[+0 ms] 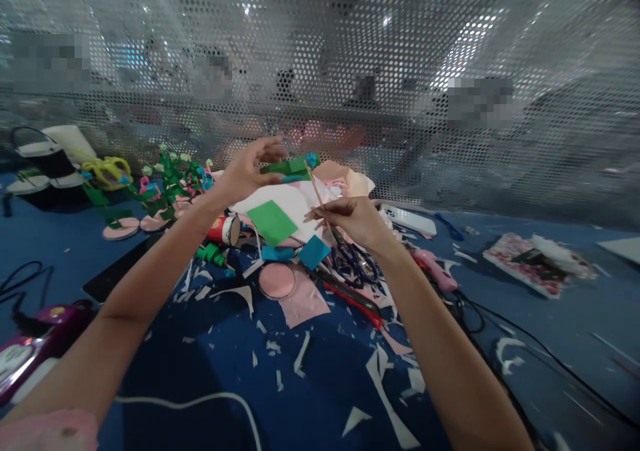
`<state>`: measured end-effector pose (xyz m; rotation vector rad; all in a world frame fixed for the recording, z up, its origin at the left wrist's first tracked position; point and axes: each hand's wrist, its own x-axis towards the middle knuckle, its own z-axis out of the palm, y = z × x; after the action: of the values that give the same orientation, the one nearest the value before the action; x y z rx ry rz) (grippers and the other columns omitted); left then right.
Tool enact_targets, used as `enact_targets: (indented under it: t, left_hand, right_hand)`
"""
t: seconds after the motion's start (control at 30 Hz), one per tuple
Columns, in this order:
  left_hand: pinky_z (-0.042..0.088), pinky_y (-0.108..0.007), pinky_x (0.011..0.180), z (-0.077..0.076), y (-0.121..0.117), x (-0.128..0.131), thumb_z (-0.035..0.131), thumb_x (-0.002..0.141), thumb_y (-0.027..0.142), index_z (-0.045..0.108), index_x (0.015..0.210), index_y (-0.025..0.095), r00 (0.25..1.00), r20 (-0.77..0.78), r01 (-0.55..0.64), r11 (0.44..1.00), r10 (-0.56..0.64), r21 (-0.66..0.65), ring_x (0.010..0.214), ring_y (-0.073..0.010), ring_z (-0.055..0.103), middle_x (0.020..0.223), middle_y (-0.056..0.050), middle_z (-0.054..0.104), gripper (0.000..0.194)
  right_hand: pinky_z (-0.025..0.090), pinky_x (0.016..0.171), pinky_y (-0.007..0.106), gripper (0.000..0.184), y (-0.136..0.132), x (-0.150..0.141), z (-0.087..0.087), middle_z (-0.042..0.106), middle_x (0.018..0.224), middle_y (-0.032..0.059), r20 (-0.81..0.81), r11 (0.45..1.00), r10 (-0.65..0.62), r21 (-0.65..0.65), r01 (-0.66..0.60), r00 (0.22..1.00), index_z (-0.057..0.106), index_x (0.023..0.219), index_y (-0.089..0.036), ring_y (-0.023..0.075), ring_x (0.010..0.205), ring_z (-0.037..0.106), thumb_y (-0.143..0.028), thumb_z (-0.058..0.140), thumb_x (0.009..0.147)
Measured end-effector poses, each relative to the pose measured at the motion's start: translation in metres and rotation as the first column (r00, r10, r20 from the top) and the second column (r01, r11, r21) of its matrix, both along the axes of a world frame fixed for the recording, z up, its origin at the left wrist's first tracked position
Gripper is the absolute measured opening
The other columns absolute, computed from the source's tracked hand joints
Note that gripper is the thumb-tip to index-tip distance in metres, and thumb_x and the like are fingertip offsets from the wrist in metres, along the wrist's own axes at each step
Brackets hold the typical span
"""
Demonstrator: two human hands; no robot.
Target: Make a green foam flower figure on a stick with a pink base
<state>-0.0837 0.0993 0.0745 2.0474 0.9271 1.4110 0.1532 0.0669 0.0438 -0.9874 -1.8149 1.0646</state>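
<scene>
My right hand (pixel 347 217) pinches a thin wooden stick (pixel 318 187) topped with a small blue paper flower (pixel 311 160). Level with the flower, my left hand (pixel 250 167) has its thumb and fingers around the near end of a green paper strip (pixel 293 167). The strip's far end reaches the flower; whether they are joined I cannot tell. Under my hands lies white paper (pixel 250 201) with a green paper square (pixel 273 222) on it. Two blue paper pieces, one a square (pixel 314 252), lie just in front.
Paper flowers on pink round bases (pixel 121 228) stand at left. Scissors (pixel 355 264), a red-and-black cutter (pixel 353 296), a pink glue gun (pixel 434 269) with a cord, and a white phone (pixel 409 221) lie at right. Paper scraps cover the blue table (pixel 200 364); a perforated metal screen (pixel 320 51) rises behind.
</scene>
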Motion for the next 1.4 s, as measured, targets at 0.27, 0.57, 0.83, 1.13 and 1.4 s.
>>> enact_targets:
  t: [0.27,0.57,0.83,1.13,1.4]
  left_hand:
    - [0.052,-0.033,0.078,-0.008,-0.002,0.017,0.079,0.05,0.047,0.068,0.083,0.011,0.958,0.286,0.022,0.985,0.028,-0.17,0.077,-0.0185,0.065,0.08,-0.007,0.07,0.049]
    - [0.052,-0.026,0.075,-0.009,0.004,0.012,0.085,0.045,0.038,0.069,0.086,0.018,0.868,0.477,0.168,0.986,-0.137,-0.022,0.081,-0.0153,0.065,0.086,-0.002,0.07,0.048]
    - [0.051,-0.032,0.076,-0.006,-0.015,0.012,0.082,0.051,0.039,0.073,0.079,0.019,0.926,0.268,0.282,0.959,-0.267,-0.018,0.082,-0.0196,0.066,0.079,-0.005,0.07,0.035]
    - [0.052,-0.034,0.068,0.01,-0.041,0.02,0.078,0.054,0.047,0.074,0.064,0.018,0.934,0.072,0.355,0.931,-0.35,-0.083,0.07,-0.02,0.065,0.074,-0.009,0.07,0.031]
    - [0.054,-0.032,0.069,0.01,-0.043,0.024,0.077,0.056,0.048,0.074,0.064,0.02,0.904,-0.008,0.425,0.898,-0.428,-0.113,0.073,-0.0213,0.067,0.073,-0.009,0.071,0.029]
  right_hand:
    - [0.047,0.057,0.025,0.038,0.004,0.003,-0.001,0.073,0.077,0.0073,-0.053,0.997,0.056,-0.046,-0.059,0.997,0.075,0.077,-0.017,0.0115,0.057,0.059,-0.049,0.074,0.056]
    - [0.051,0.06,0.025,0.038,0.009,0.003,-0.01,0.072,0.075,0.0088,-0.208,0.975,-0.056,-0.224,0.008,0.977,0.073,0.07,-0.014,0.0117,0.059,0.062,-0.043,0.081,0.046]
    - [0.049,0.052,0.021,0.039,0.008,0.002,-0.008,0.071,0.068,0.0086,-0.185,0.953,-0.179,-0.278,0.123,0.966,0.07,0.064,-0.012,0.0087,0.051,0.059,-0.041,0.084,0.042]
    - [0.041,0.044,0.023,0.041,0.012,-0.001,-0.016,0.06,0.046,0.0011,-0.091,0.957,-0.258,-0.162,0.242,0.962,0.062,0.053,-0.013,0.0072,0.04,0.048,-0.044,0.083,0.037]
    - [0.039,0.048,0.025,0.038,0.009,-0.005,-0.022,0.061,0.05,0.0017,0.082,0.942,-0.335,0.05,0.332,0.939,0.051,0.051,-0.018,0.0135,0.047,0.056,-0.046,0.076,0.051]
